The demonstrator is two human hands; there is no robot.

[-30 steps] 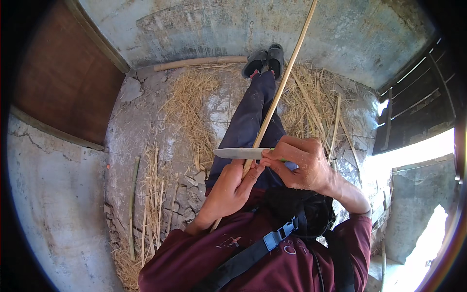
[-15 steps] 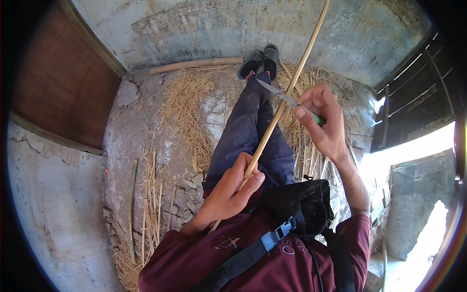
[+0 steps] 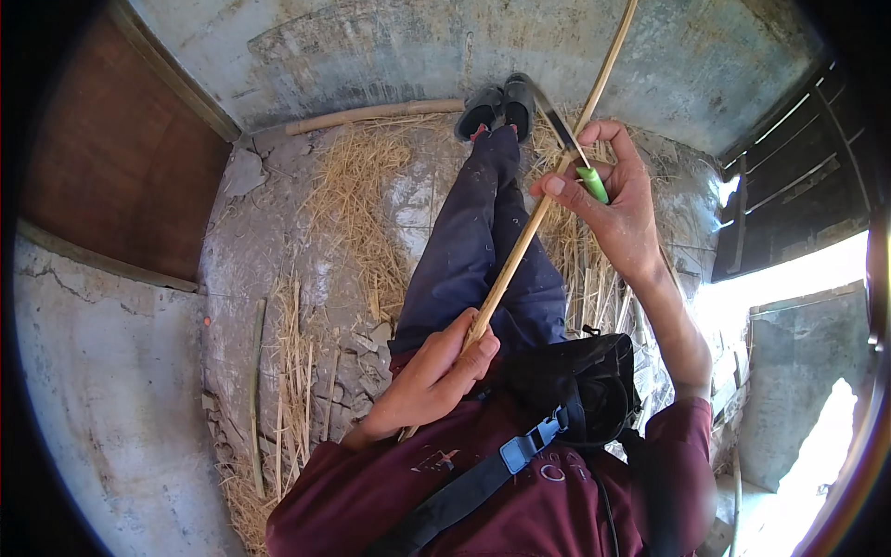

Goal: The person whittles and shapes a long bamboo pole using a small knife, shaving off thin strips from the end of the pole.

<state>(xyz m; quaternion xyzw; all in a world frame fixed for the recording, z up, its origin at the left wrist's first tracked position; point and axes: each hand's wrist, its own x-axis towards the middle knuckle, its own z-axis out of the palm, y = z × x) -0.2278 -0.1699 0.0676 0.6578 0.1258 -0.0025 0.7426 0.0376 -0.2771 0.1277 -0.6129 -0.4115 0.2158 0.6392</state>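
Note:
A long, thin bamboo strip [image 3: 515, 255] runs slantwise from under my left forearm up past the far wall's lower edge. My left hand [image 3: 434, 373] is closed round its lower part, thumb along the top. Farther up, my right hand [image 3: 608, 190] grips a knife [image 3: 557, 125] with a curved blade and a green handle. The blade points up and away, crossing the strip close to my right fingers. My right thumb and fingertips lie at the strip; whether they pinch it I cannot tell.
Straw and shavings [image 3: 357, 213] litter the floor on both sides of my outstretched legs [image 3: 464, 246]. A thick pole [image 3: 371, 113] lies along the far wall. Split strips [image 3: 295, 390] and a greenish stick [image 3: 257, 399] lie at left. A black bag [image 3: 585, 381] rests on my lap.
The knife has turned from pointing left to pointing up and away. My right hand has moved slightly left, up against the strip. The strip's far end has shifted a little right.

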